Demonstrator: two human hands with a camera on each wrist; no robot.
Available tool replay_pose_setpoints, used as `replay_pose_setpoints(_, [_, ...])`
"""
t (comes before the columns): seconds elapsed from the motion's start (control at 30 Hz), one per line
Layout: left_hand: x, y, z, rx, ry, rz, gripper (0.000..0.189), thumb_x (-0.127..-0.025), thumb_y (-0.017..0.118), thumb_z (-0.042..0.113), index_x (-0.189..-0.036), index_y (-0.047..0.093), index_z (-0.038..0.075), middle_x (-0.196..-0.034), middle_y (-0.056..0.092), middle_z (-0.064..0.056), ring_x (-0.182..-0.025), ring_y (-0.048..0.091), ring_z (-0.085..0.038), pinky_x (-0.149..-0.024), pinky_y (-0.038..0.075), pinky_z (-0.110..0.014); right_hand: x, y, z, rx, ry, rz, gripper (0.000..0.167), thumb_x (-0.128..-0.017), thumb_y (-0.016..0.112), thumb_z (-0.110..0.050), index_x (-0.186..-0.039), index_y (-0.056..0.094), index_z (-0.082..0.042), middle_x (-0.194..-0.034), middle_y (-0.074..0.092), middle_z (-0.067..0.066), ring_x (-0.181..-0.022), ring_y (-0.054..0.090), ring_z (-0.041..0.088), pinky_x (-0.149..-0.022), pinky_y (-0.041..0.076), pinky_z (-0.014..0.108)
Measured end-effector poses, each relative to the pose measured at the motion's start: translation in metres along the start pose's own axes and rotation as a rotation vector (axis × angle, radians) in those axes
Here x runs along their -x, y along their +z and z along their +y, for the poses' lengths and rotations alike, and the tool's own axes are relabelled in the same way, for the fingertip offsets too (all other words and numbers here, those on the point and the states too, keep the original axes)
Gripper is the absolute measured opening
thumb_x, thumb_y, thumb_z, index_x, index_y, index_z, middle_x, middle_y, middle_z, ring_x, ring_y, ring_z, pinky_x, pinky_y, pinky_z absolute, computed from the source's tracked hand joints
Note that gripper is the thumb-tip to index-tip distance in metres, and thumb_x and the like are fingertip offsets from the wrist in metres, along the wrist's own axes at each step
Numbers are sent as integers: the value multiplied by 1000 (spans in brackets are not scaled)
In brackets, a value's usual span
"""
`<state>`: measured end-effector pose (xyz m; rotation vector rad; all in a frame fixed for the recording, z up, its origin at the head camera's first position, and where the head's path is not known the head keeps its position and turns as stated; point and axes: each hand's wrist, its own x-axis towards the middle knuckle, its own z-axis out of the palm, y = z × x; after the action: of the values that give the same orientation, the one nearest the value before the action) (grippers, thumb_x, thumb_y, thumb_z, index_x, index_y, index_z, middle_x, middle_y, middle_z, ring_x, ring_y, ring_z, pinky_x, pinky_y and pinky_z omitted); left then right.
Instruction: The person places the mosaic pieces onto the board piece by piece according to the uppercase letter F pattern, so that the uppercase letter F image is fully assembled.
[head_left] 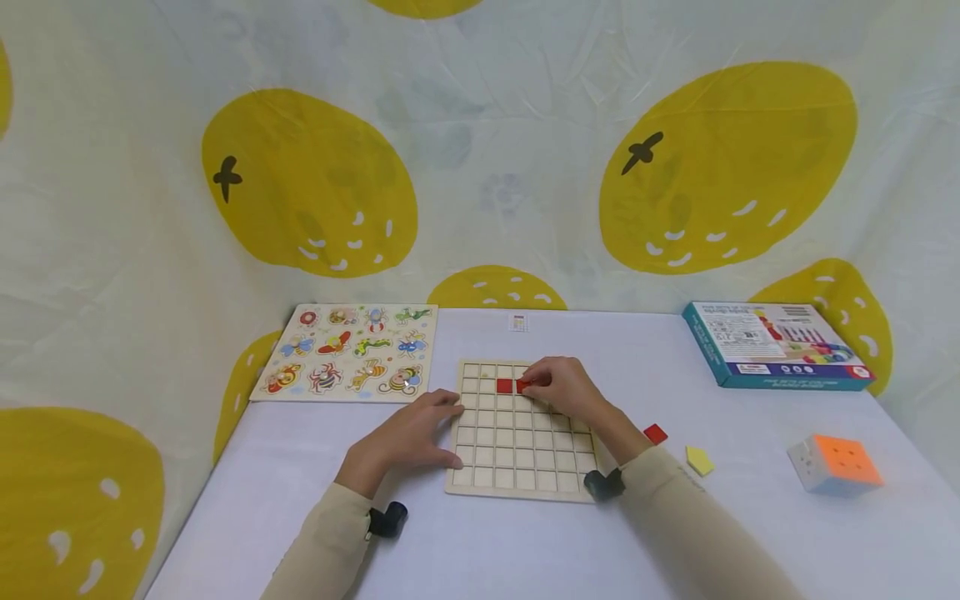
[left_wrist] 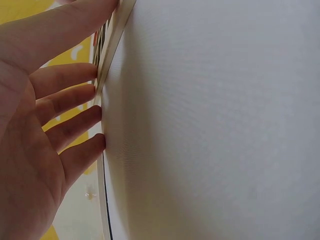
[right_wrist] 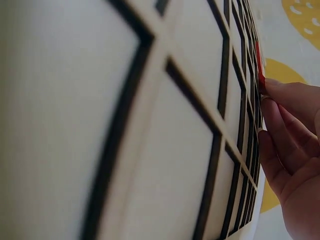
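Observation:
A wooden grid board (head_left: 483,479) of square cells lies flat on the white table. In its second row from the far side, one red square tile (head_left: 505,386) sits in a cell. My right hand (head_left: 562,387) pinches another red tile (head_left: 522,387) at the cell just right of it; in the right wrist view thumb and fingertips meet at the red edge (right_wrist: 260,65). Along the board's left edge my left hand (head_left: 408,433) rests, fingers spread and relaxed, with the thumb near the lower corner. The left wrist view shows those fingers (left_wrist: 70,75) against the board's side.
An insect picture puzzle (head_left: 348,354) lies behind my left hand. Beside my right forearm are a red tile (head_left: 656,433) and a yellow pentagon piece (head_left: 699,460). Farther right are an orange-topped cube (head_left: 836,465) and a flat game box (head_left: 780,346). A small card (head_left: 518,322) lies at the back.

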<state>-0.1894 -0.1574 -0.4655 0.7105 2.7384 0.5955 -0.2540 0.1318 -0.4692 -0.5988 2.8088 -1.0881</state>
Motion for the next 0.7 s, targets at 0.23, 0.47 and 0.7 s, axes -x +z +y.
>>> replay_pose_setpoints(0.23, [0,0,0,-1,-7,-7,84,-75,88,50,-144,58,11,-157,48,-8,-148,43,-29,-123,40,-46,-3,4,0,52,24,7,17,-86,82,-17,-101,82,-11,-102,80,6,-83,65,12,-75,55,27])
replay_pose_setpoints(0.47, [0,-1,1,-12,-6,-5,85,-75,88,49,-144,58,11,-157,48,-9,-148,44,-29,-123,41,-46,-6,4,-1,67,31,12,18,-84,84,-17,-101,82,-10,-99,81,5,-83,66,12,-73,55,27])
replay_pose_setpoints(0.7, [-1,0,0,-21,3,-5,85,-74,89,49,-144,58,10,-157,48,-9,-148,44,-29,-123,40,-45,-7,3,-2,69,56,-1,18,-83,84,-16,-100,83,-9,-96,81,5,-78,65,10,-70,54,25])
